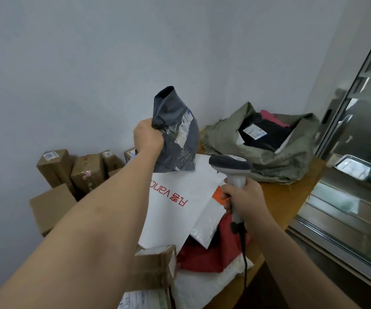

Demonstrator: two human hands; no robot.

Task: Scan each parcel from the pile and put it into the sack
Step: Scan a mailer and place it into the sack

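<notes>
The left grip (148,136) is closed around the crumpled upper edge of a dark grey plastic mailer parcel (175,132), holding it raised above the desk (278,197). The parcel hangs upright from the fingers, and its white shipping label (185,126) faces right, toward the scanner. The right grip (243,198) is wrapped around the handle of a grey-and-white handheld barcode scanner (232,172), thumb and fingers curled round the shaft. The scanner head sits just below and to the right of the parcel, apart from it. A black cable (244,264) runs down from the base of the handle.

The pile lies directly beneath both hands on the wooden desk. On top is a large white plastic mailer with red lettering (175,204). A smaller white padded mailer (206,228) overlaps its right edge. Below these lie a red plastic mailer (204,255), a brown cardboard box sealed with tape (155,266) and a further white bag (200,288) at the near edge.

The olive-green woven sack (276,150) stands open at the far end of the desk, against the wall. Inside it are a black parcel with a white label (262,134) and a pink item (273,118) behind it.

Left of the desk, brown cardboard cartons (73,170) are stacked against the pale wall (90,63). A glass partition with a metal frame (358,121) borders the desk on the right.
</notes>
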